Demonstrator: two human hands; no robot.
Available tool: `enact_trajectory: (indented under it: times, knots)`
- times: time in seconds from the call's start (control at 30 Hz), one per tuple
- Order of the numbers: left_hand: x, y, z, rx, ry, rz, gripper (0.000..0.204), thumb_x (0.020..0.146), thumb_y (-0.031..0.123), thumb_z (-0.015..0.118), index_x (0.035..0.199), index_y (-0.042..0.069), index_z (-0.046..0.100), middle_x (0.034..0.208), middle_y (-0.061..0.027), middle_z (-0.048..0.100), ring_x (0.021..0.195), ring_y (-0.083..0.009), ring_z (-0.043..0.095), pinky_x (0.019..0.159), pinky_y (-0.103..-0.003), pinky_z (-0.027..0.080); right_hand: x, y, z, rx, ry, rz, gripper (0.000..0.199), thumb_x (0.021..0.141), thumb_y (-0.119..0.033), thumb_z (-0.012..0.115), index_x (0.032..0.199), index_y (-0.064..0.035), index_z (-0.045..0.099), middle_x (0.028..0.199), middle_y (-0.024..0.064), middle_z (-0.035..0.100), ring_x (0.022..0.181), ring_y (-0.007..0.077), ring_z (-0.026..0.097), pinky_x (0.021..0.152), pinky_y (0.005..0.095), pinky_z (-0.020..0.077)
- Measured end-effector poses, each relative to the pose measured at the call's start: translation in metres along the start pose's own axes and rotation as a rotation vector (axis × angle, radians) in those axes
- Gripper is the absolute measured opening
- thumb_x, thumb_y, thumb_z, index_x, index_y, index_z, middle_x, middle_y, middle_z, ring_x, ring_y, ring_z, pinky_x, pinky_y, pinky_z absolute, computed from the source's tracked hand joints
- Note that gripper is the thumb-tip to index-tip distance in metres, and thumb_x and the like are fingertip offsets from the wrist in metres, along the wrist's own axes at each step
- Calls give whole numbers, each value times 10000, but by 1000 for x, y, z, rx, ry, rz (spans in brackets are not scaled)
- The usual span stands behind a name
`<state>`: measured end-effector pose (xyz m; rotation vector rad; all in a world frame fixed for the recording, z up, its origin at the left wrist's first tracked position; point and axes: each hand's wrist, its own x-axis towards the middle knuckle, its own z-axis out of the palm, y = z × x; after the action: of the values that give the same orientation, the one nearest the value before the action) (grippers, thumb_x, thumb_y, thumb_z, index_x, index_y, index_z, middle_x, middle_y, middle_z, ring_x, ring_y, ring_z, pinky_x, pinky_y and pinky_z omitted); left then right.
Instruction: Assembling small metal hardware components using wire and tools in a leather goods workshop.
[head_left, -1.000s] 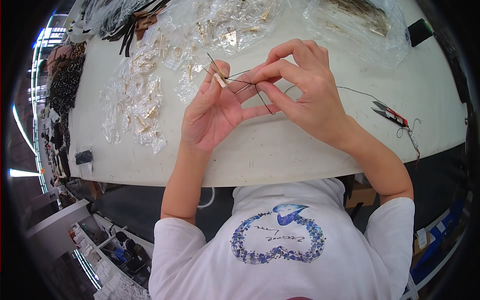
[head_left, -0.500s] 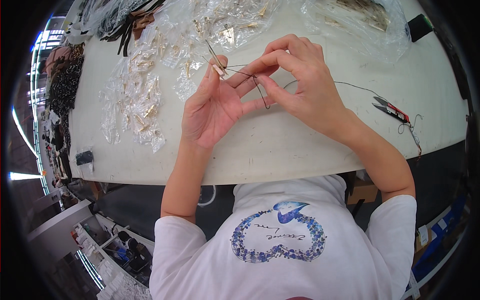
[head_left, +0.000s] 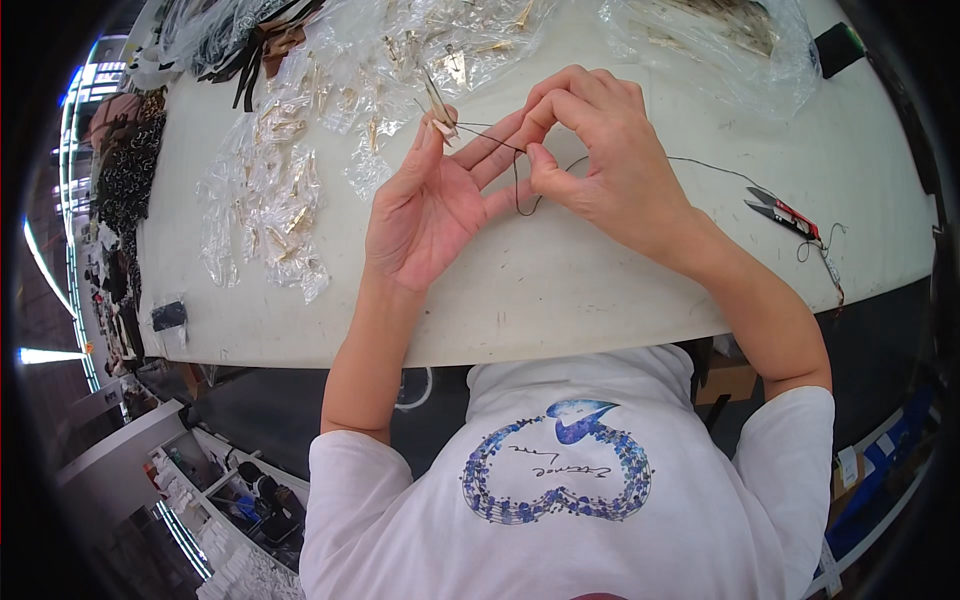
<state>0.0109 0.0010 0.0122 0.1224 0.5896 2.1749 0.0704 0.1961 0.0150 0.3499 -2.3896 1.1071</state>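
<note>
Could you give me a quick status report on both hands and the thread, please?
Left hand pinching small gold clip. Right hand pinching black thread. Snips lie apart, right. Nothing in the way.

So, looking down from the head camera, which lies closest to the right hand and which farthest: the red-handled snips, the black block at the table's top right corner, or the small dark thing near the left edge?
From the right hand:
1. Red-handled snips, just to its right.
2. Black block, up at the far right corner.
3. Small dark thing, far across at the left edge.
</note>
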Motion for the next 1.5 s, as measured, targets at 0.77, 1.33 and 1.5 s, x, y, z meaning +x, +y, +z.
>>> enact_trajectory:
  times: [0.77,1.33,1.5]
  knots:
    - [-1,0,6,31,22,-8,265,1064,338,401,1182,160,557,1457,-345,354,1416,-419,319,1105,-616,369,-2,4,7,57,-13,44,104,808,-151,657,893,-99,686,916,3,628,966,214,537,946,378,331]
    - [1,-1,4,-118,142,-24,160,1050,227,457,1123,144,573,1412,-347,414,1390,-389,378,1108,-618,360,-1,13,8,27,-26,145,125,791,-179,648,844,-67,666,921,31,636,931,220,543,936,377,345]
    - [0,0,2,-123,160,-17,145,1047,223,464,1089,153,584,1414,-349,416,1391,-388,380,1109,-624,355,0,14,9,30,-27,153,131,791,-185,646,842,-66,664,919,28,633,924,219,541,930,365,345]
